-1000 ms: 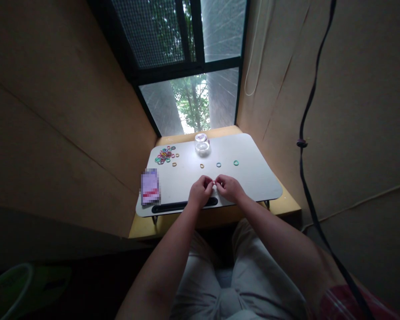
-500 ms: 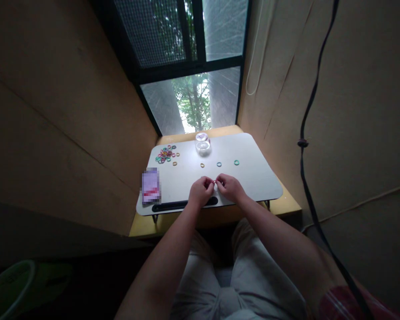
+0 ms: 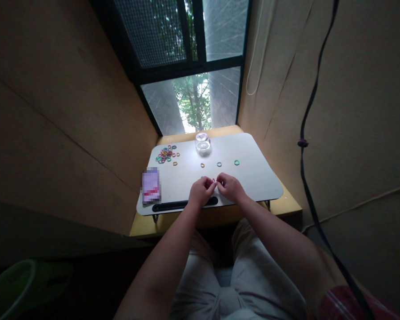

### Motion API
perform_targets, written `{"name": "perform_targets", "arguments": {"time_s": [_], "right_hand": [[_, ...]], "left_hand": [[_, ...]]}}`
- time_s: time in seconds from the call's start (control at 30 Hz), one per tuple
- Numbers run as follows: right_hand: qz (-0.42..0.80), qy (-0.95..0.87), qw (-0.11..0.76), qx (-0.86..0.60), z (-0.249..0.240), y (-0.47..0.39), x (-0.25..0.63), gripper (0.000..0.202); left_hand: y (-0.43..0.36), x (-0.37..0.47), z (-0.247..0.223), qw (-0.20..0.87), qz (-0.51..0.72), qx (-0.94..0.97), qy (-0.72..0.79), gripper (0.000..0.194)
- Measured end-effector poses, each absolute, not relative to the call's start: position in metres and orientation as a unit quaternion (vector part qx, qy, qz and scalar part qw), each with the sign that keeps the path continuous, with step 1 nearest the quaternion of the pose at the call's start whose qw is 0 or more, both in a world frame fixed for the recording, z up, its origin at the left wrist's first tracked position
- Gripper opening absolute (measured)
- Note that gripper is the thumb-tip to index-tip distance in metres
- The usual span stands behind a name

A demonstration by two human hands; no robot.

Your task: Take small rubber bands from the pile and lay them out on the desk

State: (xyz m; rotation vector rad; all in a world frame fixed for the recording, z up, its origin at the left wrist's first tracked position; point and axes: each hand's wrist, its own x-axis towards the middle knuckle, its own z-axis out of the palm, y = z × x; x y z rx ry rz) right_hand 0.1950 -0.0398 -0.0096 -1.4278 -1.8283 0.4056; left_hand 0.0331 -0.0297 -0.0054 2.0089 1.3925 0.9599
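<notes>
Pink band (image 3: pixel 214 180): I pinch it between my left hand (image 3: pixel 202 191) and right hand (image 3: pixel 230 187), near the white table's (image 3: pixel 256 178) front edge, apparently for 2-sided control. 3 spaced rings (image 3: pixel 219 166) lie beyond, probably for separate access.

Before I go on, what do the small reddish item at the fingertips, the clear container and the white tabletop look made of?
Small reddish item: perhaps rubber or stretchy fabric; partly covered and too small to settle material or finish.
Clear container: glossy plastic, possibly glass; see-through with bright highlights.
White tabletop: probably laminated board, smooth, with a soft sheen where light falls.
</notes>
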Motion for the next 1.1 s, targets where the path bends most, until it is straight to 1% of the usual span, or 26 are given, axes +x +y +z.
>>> {"name": "perform_targets", "arguments": {"time_s": [0.07,0.17,0.2,0.27,0.37,0.53,0.77,0.87,1.03,1.1], "right_hand": [[0.167,-0.716,0.386,-0.557,-0.0095,-0.0397,0.1955,0.013],[0.185,-0.723,0.392,-0.538,-0.0098,-0.0381,0.1965,0.028],[0.189,-0.728,0.392,-0.530,-0.0100,-0.0374,0.1969,0.030],[0.189,-0.737,0.390,-0.519,-0.0102,-0.0362,0.1976,0.025],[0.182,-0.740,0.384,-0.521,-0.0106,-0.0356,0.1982,0.015],[0.187,-0.730,0.394,-0.526,-0.0109,-0.0369,0.1976,0.012],[0.205,-0.723,0.408,-0.519,-0.0070,-0.0399,0.1975,0.008],[0.214,-0.725,0.412,-0.509,-0.0062,-0.0406,0.1985,0.008],[0.238,-0.725,0.417,-0.494,-0.0086,-0.0386,0.2001,0.020],[0.240,-0.725,0.416,-0.494,-0.0095,-0.0379,0.2001,0.019]], "left_hand": [[-0.0299,0.0331,-0.0049,0.255,0.351,0.743,0.510,0.021],[-0.0301,0.0330,-0.0042,0.256,0.343,0.756,0.495,0.018],[-0.0301,0.0329,-0.0041,0.257,0.338,0.761,0.490,0.017],[-0.0296,0.0329,-0.0042,0.256,0.330,0.765,0.490,0.018],[-0.0288,0.0333,-0.0050,0.250,0.327,0.758,0.506,0.024],[-0.0286,0.0337,-0.0062,0.240,0.335,0.751,0.515,0.031],[-0.0295,0.0337,-0.0054,0.247,0.343,0.739,0.524,0.031],[-0.0297,0.0340,-0.0047,0.241,0.345,0.737,0.528,0.029],[-0.0291,0.0342,-0.0045,0.239,0.340,0.739,0.530,0.027],[-0.0286,0.0341,-0.0051,0.240,0.338,0.742,0.528,0.028]]}}
